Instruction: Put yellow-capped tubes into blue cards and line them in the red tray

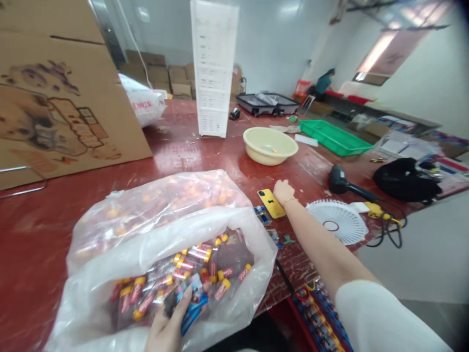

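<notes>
My left hand [170,318] is at the mouth of a large clear plastic bag [220,220], thumb pressed on small glossy printed packets [194,303] with blue and black parts. Inside the bag, around and beyond that hand, lie many small red tubes with yellow caps [203,252]. Stretched out across the table, my right hand [284,191] has its fingers curled down just beside a yellow phone [271,203]. Whatever those fingers hold, if anything, is hidden. Small blue packets [262,215] lie by the phone.
A cream basin [270,146], a green tray [333,138] and a tall white rack [214,68] stand farther back. At right are a white round fan-like disc [337,221] and a hair dryer [340,181]. A cardboard box [69,98] blocks the left. Another person [324,83] sits far off.
</notes>
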`<state>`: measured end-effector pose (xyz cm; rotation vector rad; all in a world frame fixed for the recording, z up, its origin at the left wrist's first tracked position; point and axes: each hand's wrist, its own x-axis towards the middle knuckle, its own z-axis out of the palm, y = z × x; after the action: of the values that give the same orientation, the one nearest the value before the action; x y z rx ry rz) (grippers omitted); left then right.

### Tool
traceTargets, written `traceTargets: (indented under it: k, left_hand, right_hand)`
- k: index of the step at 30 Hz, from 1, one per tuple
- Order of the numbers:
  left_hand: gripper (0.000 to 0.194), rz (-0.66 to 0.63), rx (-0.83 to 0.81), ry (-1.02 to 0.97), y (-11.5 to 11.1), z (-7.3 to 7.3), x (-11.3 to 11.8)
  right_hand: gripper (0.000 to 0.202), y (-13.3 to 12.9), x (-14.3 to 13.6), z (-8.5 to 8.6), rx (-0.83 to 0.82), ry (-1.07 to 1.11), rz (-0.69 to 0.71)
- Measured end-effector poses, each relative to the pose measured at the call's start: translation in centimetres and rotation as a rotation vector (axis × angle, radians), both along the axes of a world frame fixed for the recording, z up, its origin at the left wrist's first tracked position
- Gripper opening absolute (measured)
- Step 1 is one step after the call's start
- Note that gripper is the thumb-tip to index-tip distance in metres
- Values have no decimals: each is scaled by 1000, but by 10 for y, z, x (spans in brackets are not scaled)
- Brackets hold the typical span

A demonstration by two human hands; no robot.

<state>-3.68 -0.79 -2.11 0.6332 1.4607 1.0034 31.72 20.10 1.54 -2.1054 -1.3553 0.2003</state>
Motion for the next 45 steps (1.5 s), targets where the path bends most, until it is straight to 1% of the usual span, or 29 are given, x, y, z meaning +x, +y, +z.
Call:
traceTargets:
  k: [1,2,3,4,5,6,7,8,9,10,12,13,15,17,19,20,22,25,27,28,30,32,35,37,39,41,43,45]
  left_hand:
    - [41,5,-10,-40,2,3,3]
    - [42,11,-8,-56,3,5,6]
    - [42,27,-2,-63,4,7,9]
    - [41,38,2,-72,5,8,11]
    - [38,45,5,-81,6,8,13]
    - [36,45,5,-96,6,9,14]
    - [34,37,4,-118,6,9,16]
    - [33,26,8,-141,5,10,18]
    - [32,14,16,-161,4,10,19]
    - [33,3,23,-178,3,11,21]
    - [35,-7,23,-203,0,13,24]
    - [36,-7,14,-210,-2,15,25]
    - [37,-17,-16,-225,-5,17,27]
    - [39,-37,-44,-238,-6,18,28]
    - [40,-45,-74,-235,-6,18,29]
    - [41,-45,-86,-228,-6,17,30]
    - [42,-53,-91,-214,-4,15,33]
    - [44,-110,-52,-197,0,12,41]
    - [42,-146,-27,-193,1,11,47]
    - [40,-162,-14,-194,2,10,50]
    - [33,-192,22,-190,3,10,53]
    - [28,-223,74,-146,4,10,54]
    - [26,-221,136,-11,4,10,52]
    - [25,-198,155,59,4,9,51]
    - [23,-197,164,85,4,9,51]
    - [24,-199,169,72,3,9,51]
    - [25,-208,148,15,2,10,53]
    - [27,-221,87,-121,-1,12,55]
  right_hand:
    - [23,-10,-11,3,6,-14,0]
    - [21,-24,-25,4,51,-28,40]
    - [19,-42,-41,3,110,-36,114]
    - [16,-62,-59,-1,212,-45,237]
    - [12,-83,-78,-8,290,-32,402]
    - [10,-103,-96,-17,256,-18,553]
    - [11,-120,-114,-28,166,-25,678]
    - [13,-131,-130,-40,92,-28,745]
    - [18,-137,-144,-51,26,-32,772]
    - [24,-139,-155,-62,-9,-32,763]
    - [37,-131,-170,-79,-11,-10,695]
    - [41,-125,-174,-85,-11,7,669]
    - [43,-116,-177,-90,-7,51,637]
    - [39,-114,-173,-88,8,108,619]
    - [34,-122,-162,-81,26,170,603]
    - [33,-128,-156,-76,37,244,602]
    - [32,-143,-140,-67,42,496,622]
    - [34,-164,-120,-52,-15,938,637]
    - [37,-173,-113,-44,-28,1087,575]
    - [38,-176,-110,-40,2,1128,525]
    - [38,-179,-108,-32,101,1150,445]
    - [32,-180,-107,-24,194,1081,444]
    - [21,-179,-107,-9,255,847,554]
    - [15,-178,-107,0,249,692,653]
    - [13,-175,-108,6,209,600,729]
    - [13,-170,-110,7,145,617,757]
    - [16,-165,-112,3,59,735,764]
    - [21,-162,-114,-5,-24,883,761]
